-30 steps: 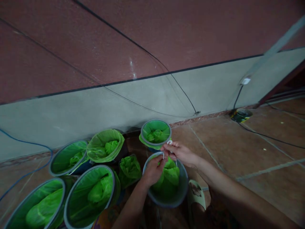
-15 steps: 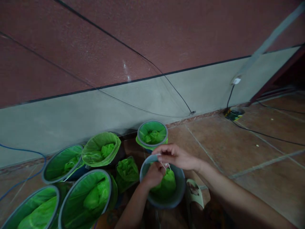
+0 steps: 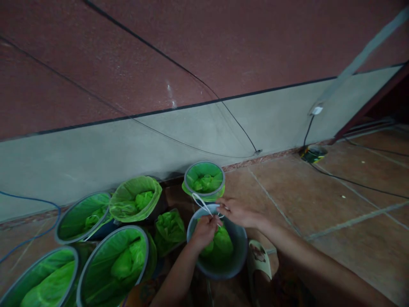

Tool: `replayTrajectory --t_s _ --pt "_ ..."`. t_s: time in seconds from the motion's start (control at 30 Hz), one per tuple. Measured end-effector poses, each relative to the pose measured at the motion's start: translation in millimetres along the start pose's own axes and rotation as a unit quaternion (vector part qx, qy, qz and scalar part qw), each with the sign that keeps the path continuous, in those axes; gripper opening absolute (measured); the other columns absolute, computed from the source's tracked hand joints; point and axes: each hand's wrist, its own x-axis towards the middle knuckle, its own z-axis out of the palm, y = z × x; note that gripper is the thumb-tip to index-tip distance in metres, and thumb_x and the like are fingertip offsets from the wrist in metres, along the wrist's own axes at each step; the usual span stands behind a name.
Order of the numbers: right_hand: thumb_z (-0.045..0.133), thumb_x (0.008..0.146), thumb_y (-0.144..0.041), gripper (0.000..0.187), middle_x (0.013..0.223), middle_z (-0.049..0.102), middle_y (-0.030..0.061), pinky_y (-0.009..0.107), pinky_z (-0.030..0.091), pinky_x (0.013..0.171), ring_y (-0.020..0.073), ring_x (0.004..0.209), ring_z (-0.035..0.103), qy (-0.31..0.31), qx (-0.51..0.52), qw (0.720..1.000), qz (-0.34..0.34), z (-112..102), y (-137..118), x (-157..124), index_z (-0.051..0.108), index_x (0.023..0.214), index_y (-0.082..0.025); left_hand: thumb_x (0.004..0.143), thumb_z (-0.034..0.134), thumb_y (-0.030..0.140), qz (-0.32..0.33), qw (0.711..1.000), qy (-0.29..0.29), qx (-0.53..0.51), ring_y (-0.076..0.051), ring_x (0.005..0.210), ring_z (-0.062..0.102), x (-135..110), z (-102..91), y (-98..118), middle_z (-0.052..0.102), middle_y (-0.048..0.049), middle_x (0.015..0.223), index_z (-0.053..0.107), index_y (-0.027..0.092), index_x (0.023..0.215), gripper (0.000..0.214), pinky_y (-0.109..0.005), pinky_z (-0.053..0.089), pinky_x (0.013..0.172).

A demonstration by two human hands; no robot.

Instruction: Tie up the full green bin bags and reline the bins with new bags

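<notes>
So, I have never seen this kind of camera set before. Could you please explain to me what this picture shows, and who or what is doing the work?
There is no machine here: you see a person's two bare hands. The view comes from one camera worn on the head, looking forward and down. The left hand pinches a white cord, which makes a loop above it. The right hand is close by at the cord; whether its fingers grip it, I cannot tell. Below them, a green bag sits in a grey bucket. Around it on the tiled floor stand several bins lined with green, with bunched green material inside. Behind is a wall.
</notes>
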Motion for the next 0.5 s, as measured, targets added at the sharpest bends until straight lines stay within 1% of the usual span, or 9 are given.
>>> replayTrajectory --t_s 0.07,0.1,0.17,0.23,0.27,0.33,0.4,0.43,0.5 --pt "0.044 0.093 -0.037 0.029 0.087 0.071 0.0051 0.029 0.043 0.076 0.0191 0.083 0.063 -0.065 -0.044 0.996 -0.041 5.4 1.5 -2.2 0.065 0.107 -0.021 0.084 0.043 0.06 0.002 1.0 0.001 -0.004 -0.01 0.049 0.04 -0.3 -3.9 1.4 0.045 0.002 0.05 0.058 0.017 0.058 0.053 -0.026 0.03 0.053" --pt "0.043 0.093 -0.036 0.029 0.088 0.071 0.0046 0.029 0.043 0.076 0.0189 0.084 0.063 -0.084 -0.057 0.993 -0.057 6.8 1.1 -2.9 0.066 0.103 -0.022 0.083 0.043 0.061 0.002 1.0 0.001 -0.004 -0.01 0.049 0.039 -0.9 -5.5 2.1 0.044 0.002 0.049 0.055 0.017 0.054 0.053 -0.026 0.029 0.053" --pt "0.044 0.092 -0.032 0.027 0.088 0.071 0.0047 0.028 0.043 0.074 0.0187 0.082 0.062 -0.097 -0.08 0.99 -0.067 7.3 -0.1 -3.4 0.068 0.095 -0.021 0.082 0.046 0.059 -0.006 1.0 0.01 -0.008 -0.01 0.049 0.038 -1.9 -8.2 2.2 0.043 0.0017 0.048 0.054 0.018 0.05 0.053 -0.026 0.028 0.053" --pt "0.047 0.089 -0.026 0.024 0.08 0.07 0.0058 0.027 0.042 0.068 0.0181 0.075 0.061 -0.093 -0.111 0.989 -0.043 5.9 -0.8 -3.3 0.07 0.084 -0.019 0.081 0.05 0.054 -0.016 0.999 0.035 -0.013 -0.011 0.049 0.039 -1.5 -10.6 0.3 0.045 0.0013 0.048 0.057 0.017 0.05 0.049 -0.026 0.028 0.053" --pt "0.049 0.086 -0.023 0.023 0.075 0.068 0.0058 0.027 0.041 0.064 0.0172 0.07 0.059 -0.094 -0.122 0.988 -0.026 5.2 -0.8 -3.5 0.07 0.077 -0.018 0.08 0.053 0.05 -0.018 0.998 0.051 -0.016 -0.011 0.049 0.04 -0.6 -11.8 -1.2 0.047 0.0009 0.049 0.06 0.017 0.052 0.044 -0.027 0.03 0.054" --pt "0.053 0.081 -0.018 0.021 0.064 0.064 0.0039 0.025 0.037 0.056 0.0144 0.059 0.053 -0.105 -0.121 0.987 -0.002 4.7 -0.3 -4.9 0.068 0.066 -0.018 0.076 0.06 0.038 -0.017 0.996 0.077 -0.027 -0.013 0.053 0.048 2.1 -14.1 -4.0 0.056 -0.0006 0.054 0.067 0.017 0.06 0.027 -0.027 0.036 0.058" --pt "0.059 0.073 -0.013 0.016 0.057 0.06 0.0008 0.023 0.034 0.051 0.0116 0.052 0.048 -0.135 -0.094 0.986 -0.008 5.6 0.1 -7.6 0.066 0.06 -0.019 0.071 0.062 0.026 -0.013 0.996 0.088 -0.027 -0.017 0.062 0.057 4.4 -16.1 -4.9 0.067 -0.0034 0.065 0.072 0.018 0.072 0.013 -0.03 0.042 0.066" --pt "0.061 0.07 -0.012 0.014 0.055 0.059 -0.0003 0.022 0.034 0.049 0.0108 0.05 0.046 -0.154 -0.083 0.984 -0.016 6.2 0.3 -9.2 0.066 0.059 -0.019 0.071 0.062 0.023 -0.005 0.996 0.089 -0.012 -0.019 0.068 0.061 4.7 -16.9 -4.3 0.07 -0.0049 0.071 0.073 0.018 0.076 0.013 -0.032 0.045 0.07" --pt "0.062 0.069 -0.014 0.013 0.052 0.057 -0.0008 0.023 0.033 0.048 0.0103 0.048 0.044 -0.189 -0.084 0.978 -0.03 7.0 1.3 -11.5 0.065 0.057 -0.018 0.073 0.06 0.02 0.028 0.994 0.091 0.06 -0.023 0.078 0.065 2.7 -18.6 -0.9 0.074 -0.0068 0.079 0.074 0.02 0.077 0.015 -0.038 0.046 0.081"
